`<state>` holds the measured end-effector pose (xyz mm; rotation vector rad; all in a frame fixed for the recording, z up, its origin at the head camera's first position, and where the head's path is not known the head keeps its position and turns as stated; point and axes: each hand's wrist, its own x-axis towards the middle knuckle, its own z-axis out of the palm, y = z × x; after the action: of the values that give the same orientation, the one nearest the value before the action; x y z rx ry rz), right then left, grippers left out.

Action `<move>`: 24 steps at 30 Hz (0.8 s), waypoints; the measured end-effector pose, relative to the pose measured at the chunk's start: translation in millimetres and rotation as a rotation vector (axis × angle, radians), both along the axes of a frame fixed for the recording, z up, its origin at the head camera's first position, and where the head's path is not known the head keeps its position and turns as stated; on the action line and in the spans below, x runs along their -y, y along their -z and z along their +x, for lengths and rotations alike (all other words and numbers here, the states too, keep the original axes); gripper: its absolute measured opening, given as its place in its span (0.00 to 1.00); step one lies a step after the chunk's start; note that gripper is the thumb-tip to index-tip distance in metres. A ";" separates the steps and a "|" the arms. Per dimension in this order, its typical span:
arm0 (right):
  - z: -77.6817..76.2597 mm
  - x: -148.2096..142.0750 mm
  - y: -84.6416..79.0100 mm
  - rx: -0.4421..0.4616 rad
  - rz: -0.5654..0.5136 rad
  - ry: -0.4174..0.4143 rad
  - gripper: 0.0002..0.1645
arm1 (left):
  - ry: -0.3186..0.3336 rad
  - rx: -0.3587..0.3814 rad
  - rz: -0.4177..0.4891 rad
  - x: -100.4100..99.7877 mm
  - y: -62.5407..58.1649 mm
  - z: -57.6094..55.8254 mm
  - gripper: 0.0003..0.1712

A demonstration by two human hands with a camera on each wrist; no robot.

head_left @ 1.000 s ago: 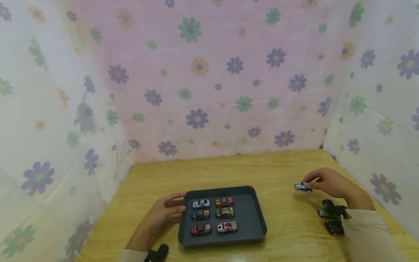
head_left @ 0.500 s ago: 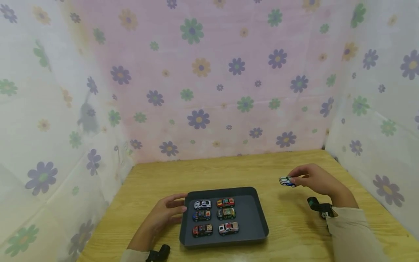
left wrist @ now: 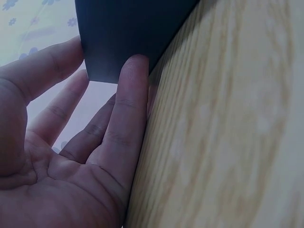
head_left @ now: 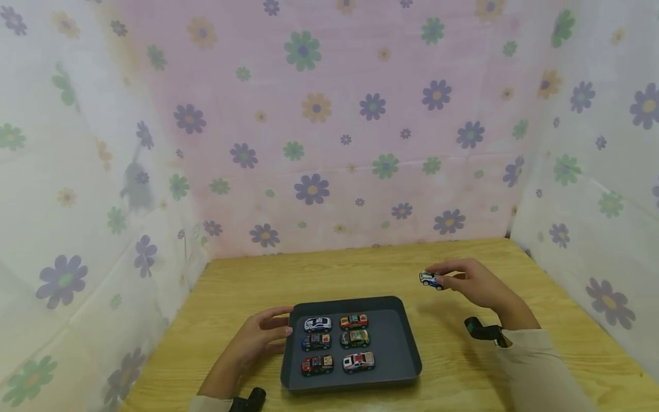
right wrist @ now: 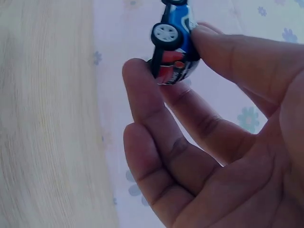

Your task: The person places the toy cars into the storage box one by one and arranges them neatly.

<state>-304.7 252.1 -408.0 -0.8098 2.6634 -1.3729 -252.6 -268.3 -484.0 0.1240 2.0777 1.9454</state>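
Observation:
My right hand (head_left: 476, 283) pinches a small white-and-blue toy car (head_left: 430, 280) between thumb and fingers, above the table to the right of the tray. In the right wrist view the toy car's (right wrist: 173, 47) blue side, red end and white-spoked wheel show. My left hand (head_left: 257, 337) touches the left wall of a dark grey tray (head_left: 391, 343), its fingers extended. The left wrist view shows those fingertips against the tray's outer wall (left wrist: 123, 33), close to the tabletop. Inside the tray several toy cars stand in two columns, among them a red-and-white car (head_left: 358, 361) at the front.
The wood-grain table (head_left: 309, 269) is bounded by flower-print cloth (head_left: 329, 143) at the back and on both sides. A black wrist camera (head_left: 481, 329) sits on the right wrist, another (head_left: 252, 399) on the left. The right half of the tray floor is bare.
My right hand has carried the toy car leftward, nearer the tray. Two toy cars on the table at right are now hidden behind the right forearm. My left hand stays at the tray.

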 end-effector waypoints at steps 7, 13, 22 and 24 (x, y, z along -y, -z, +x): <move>0.6 10.2 -1.3 0.012 -0.042 0.018 0.18 | -0.002 0.000 -0.012 -1.0 -1.2 -2.2 0.37; -0.1 26.6 0.8 0.021 -0.084 -0.006 0.18 | 0.003 0.006 -0.023 -0.8 -0.2 -2.6 0.37; -1.4 59.7 -10.3 -0.030 0.054 0.054 0.22 | 0.004 0.009 -0.031 0.0 -1.2 -0.6 0.38; -2.0 66.7 -12.9 -0.034 0.091 0.068 0.20 | 0.004 0.010 -0.031 0.1 -1.3 -1.1 0.38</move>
<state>-306.7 185.4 -395.0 -0.7468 2.7802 -1.2513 -253.7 -268.4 -482.8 0.1112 2.0990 1.9070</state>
